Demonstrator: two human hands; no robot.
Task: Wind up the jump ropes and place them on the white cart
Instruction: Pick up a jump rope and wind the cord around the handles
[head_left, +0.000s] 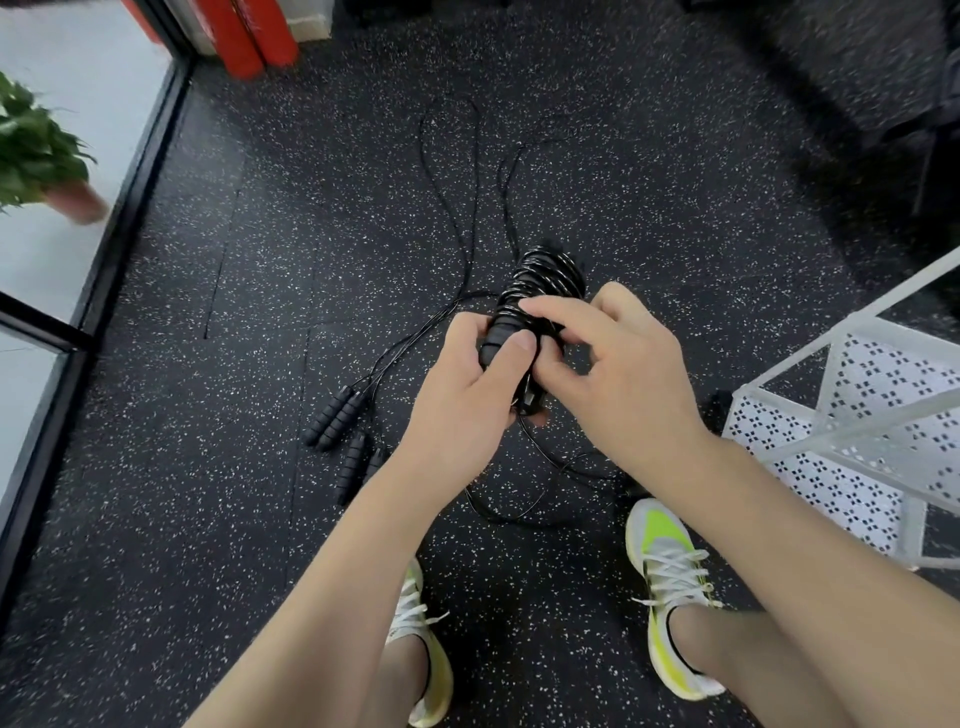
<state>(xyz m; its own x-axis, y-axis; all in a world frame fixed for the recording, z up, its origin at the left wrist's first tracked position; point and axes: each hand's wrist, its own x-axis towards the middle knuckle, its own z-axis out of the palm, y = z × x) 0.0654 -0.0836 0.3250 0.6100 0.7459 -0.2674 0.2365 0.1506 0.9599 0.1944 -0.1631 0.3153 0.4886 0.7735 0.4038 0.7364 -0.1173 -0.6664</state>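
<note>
- The left hand (470, 374) is closed around the lower part of a wound jump rope bundle (540, 291), with the thumb pressing on the black handle.
- The right hand (618, 364) pinches the cord at the middle of the same bundle with its fingertips (530, 307); it seems to be tucking the last turn, but the cord under the fingers is hard to see.
- The long axis of the bundle points away from the person and a little to the right, and the coils stick out above both hands.
- A loose tail of cord (524, 499) hangs from the bundle down to the speckled floor (208, 519), so I judge that the winding is not finished.
- The white cart (841, 431) stands just beside the right hand, on the person's right, so the right hand is nearer for placing.
- Two more jump ropes (343, 421) lie unwound on the floor, their handles to the left of the left hand and their cords running forward.
</note>
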